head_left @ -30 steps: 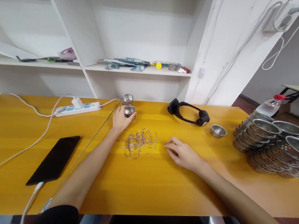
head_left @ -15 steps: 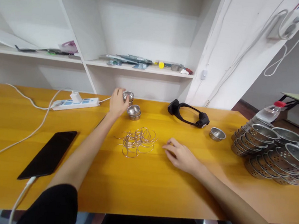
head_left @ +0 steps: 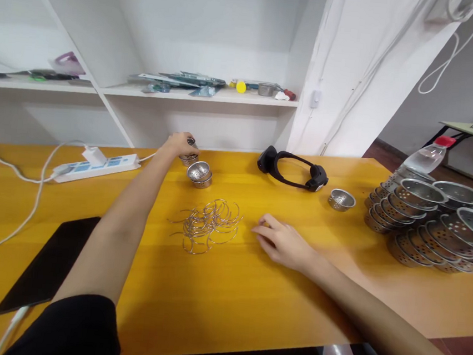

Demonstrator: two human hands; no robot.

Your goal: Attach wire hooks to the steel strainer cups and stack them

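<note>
Back cups (head_left: 188,160): small, metal, full of holes, by the shelf (head_left: 202,97); my hand hides much of them, so I can't see what is inside.
Front cups (head_left: 199,175): just in front of those, one set in the other, a bit tipped; I see shiny metal and holes inside.
Lone cup (head_left: 342,200): upright, right of the black strap (head_left: 291,171); more holes inside.
Stacks (head_left: 416,223): lots of cups, one in another, by the table's right side.
Wires (head_left: 210,225): thin bent bits in a loose heap, between my arms.
Room: a wide stretch of yellow table (head_left: 249,307) from the wires to the front edge.
Left hand (head_left: 180,143): arm reaching far, fingers bent over the back cups; I can't tell if they grip.
Right hand (head_left: 282,243): low, right of the wires, fingers loosely curled, thumb apart, holding nothing.
</note>
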